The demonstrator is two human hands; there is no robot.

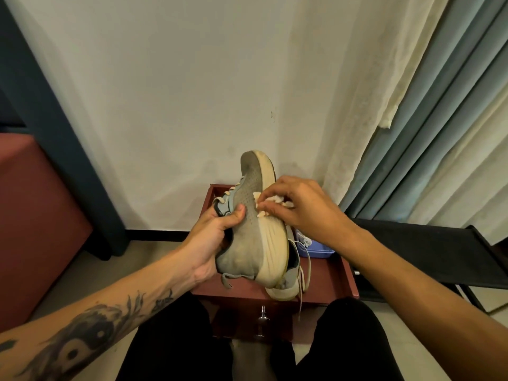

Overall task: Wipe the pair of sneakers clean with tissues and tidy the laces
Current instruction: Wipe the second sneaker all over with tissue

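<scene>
Two sneakers are counted: a raised sneaker (pixel 247 237) at centre and a second sneaker (pixel 292 285) just right of it. Two hands are seen, left hand (pixel 217 232) and right hand (pixel 298 206), with one tissue (pixel 275 200), one blue box (pixel 316 252) and one red stand (pixel 339 281).

Warm, yellowish indoor light — moderate rather than bright — falls brightest on the cream sole of the grey mesh sneaker (pixel 248 215). The pale plaster wall (pixel 165 105) behind the sneaker is softly lit, while the black trousers (pixel 170 339) below it sink into near-featureless shadow. A glint sits on the metal drawer knob (pixel 263 316) below it. The crumpled white tissue (pixel 257 196) against the sneaker looks slightly soft. Wide-angle bending slants the grey-blue pleated curtain (pixel 412 133) to its right and the dark blue post (pixel 55 133) to its left.
</scene>
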